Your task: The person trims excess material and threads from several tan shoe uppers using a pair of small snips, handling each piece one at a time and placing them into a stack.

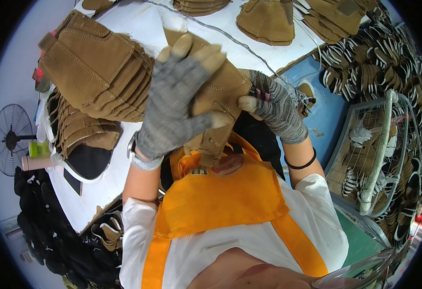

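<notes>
A brown suede boot upper (225, 89) with pale stitching is held up in front of my chest. My left hand (170, 98), in a grey glove with bare fingertips, lies over its left part, fingers stretched and thumb spread across the front. The matching gloved right hand (279, 108) grips the upper's right edge, thumb in front and the other fingers mostly hidden behind. Just left of my left hand is a thick stack of similar brown uppers (93, 62). Part of the held upper is covered by my left hand.
Further brown pieces (268, 21) lie on the far side of the white table (215, 29), where a grey cable (235, 39) crosses. At right stands a wire basket (348, 154) beside heaped footwear parts (370, 62). A black fan (12, 139) is at far left.
</notes>
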A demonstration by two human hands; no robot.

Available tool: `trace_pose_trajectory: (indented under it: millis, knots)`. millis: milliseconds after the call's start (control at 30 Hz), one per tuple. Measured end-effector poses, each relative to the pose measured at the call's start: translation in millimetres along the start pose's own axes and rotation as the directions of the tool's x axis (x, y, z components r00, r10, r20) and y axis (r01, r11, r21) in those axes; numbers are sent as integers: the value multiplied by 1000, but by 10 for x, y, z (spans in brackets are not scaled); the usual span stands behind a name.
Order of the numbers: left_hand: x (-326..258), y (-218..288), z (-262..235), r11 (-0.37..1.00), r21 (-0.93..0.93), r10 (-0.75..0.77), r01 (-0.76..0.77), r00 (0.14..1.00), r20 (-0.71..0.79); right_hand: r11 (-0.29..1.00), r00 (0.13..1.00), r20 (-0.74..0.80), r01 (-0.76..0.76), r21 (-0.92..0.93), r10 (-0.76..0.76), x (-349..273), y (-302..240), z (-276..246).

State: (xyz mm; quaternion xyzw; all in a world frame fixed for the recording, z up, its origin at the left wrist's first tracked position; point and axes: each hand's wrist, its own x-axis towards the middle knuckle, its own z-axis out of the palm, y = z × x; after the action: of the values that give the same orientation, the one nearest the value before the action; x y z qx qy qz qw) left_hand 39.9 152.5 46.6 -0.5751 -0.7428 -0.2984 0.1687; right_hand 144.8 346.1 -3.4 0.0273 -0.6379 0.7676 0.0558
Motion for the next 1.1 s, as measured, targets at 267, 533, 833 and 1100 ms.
trace_pose_trajectory:
  millis: [267,533,833,1100]
  knots:
    - [120,30,230,981,182,-106,70,974,200,997,992,-102,-79,13,80,24,168,-59]
    - [46,-44,334,988,-6,-147,156,941,305,918,973,-211,1,-397,-92,-78,316,-39]
    - [-77,-143,399,985,-172,18,34,955,295,922,975,-33,199,-331,-222,-94,229,-74]
    - [-200,-276,359,403,-885,-483,233,875,11,899,985,-122,55,-435,-119,-87,146,-9]
